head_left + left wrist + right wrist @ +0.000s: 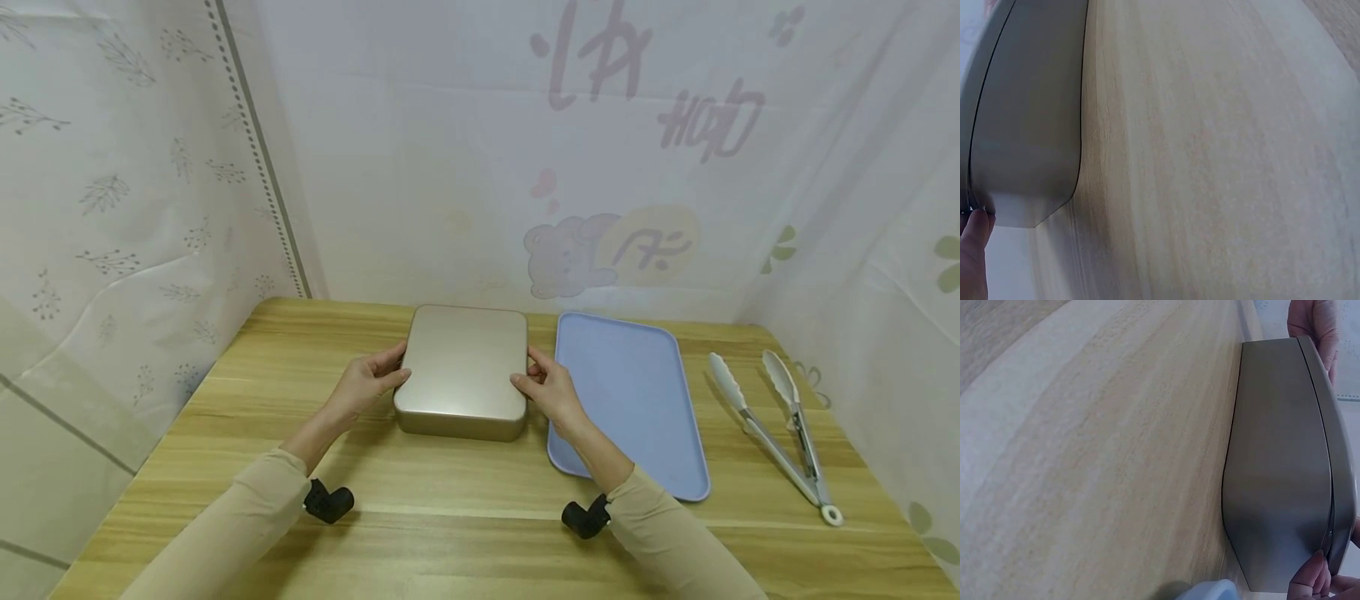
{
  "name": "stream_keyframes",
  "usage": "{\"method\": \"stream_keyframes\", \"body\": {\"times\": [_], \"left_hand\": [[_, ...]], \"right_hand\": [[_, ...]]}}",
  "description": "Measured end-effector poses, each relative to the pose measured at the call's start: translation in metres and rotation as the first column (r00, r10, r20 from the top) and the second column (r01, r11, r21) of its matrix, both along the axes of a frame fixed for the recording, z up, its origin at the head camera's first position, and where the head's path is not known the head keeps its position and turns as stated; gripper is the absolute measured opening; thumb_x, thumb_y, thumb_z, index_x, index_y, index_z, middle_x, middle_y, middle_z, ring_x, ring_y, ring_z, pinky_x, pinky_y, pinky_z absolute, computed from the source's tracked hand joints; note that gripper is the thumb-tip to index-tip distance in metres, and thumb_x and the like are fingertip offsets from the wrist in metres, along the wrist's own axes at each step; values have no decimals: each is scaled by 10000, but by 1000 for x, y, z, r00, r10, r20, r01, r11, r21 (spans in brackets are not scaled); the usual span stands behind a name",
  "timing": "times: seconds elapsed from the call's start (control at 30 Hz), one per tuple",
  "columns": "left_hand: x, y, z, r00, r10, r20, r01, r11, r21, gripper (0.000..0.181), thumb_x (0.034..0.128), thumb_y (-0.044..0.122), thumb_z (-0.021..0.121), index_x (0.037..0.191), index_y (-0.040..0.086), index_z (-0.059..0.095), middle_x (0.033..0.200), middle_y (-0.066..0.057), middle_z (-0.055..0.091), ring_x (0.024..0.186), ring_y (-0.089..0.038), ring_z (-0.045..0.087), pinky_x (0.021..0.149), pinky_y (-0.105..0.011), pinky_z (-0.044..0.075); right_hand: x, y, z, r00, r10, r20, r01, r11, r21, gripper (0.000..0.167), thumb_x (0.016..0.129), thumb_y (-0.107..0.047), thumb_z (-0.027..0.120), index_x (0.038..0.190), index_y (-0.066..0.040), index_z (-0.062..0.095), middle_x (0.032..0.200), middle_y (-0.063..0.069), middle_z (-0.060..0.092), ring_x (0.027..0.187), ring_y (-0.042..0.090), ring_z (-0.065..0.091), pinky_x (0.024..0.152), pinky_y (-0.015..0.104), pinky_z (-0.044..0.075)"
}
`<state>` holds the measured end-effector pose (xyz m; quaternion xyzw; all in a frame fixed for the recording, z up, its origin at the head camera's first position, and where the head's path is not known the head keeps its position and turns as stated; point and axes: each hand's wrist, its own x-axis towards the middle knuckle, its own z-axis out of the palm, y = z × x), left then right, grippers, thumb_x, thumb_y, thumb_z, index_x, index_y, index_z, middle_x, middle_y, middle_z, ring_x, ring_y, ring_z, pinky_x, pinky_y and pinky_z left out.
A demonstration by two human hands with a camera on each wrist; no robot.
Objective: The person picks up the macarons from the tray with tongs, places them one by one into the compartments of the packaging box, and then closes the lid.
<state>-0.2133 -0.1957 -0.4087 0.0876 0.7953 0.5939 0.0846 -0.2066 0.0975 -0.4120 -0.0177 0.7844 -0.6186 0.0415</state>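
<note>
A champagne-gold metal tin (pixel 461 427) with rounded corners sits on the wooden table, its flat lid (pixel 468 358) on top. At the tin's left side my left hand (pixel 360 387) holds the lid's edge, thumb on top and fingers against the side. My right hand (pixel 553 393) grips the opposite edge the same way. In the right wrist view, the seam between lid and tin body (pixel 1272 462) widens into a narrow gap beside my fingertips (pixel 1316 565). The left wrist view shows a similar small gap by the fingertips (pixel 979 222). The tin's inside is hidden.
Right of the tin lies a light blue tray (pixel 630 400), partly under my right forearm. Farther right, grey-and-white tongs (pixel 787 442) lie spread apart. The wooden table (pixel 450 550) meets printed curtains (pixel 420 167) at the back and sides.
</note>
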Motion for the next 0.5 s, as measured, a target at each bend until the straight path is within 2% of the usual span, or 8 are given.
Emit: {"method": "stream_keyframes", "body": {"times": [0.1,0.33,0.5], "left_hand": [[0,0,0,1000,6,6,-5,1000,-4,562,938,101,579,1433,-12,336,1458,-189,352,1339,-318,365,1056,-349,355],[0,0,1,1000,14,4,-14,1000,-27,546,940,107,578,1426,-4,356,1443,-188,377,1322,-323,394,1036,-326,391],[0,1,2,1000,12,17,-12,999,-29,551,943,107,573,1433,2,345,1452,-185,366,1326,-322,387,1033,-322,390]], "right_hand": [[0,0,0,1000,11,-9,-11,1000,-16,627,888,-41,631,1443,6,343,912,38,397,753,105,431,607,129,427],[12,-3,23,999,36,16,-35,999,-40,614,890,11,603,1430,71,318,916,86,411,748,117,418,584,137,404],[12,-3,23,1000,24,17,-24,1000,-19,611,884,19,605,1424,77,326,926,97,418,741,109,416,578,133,393]]}}
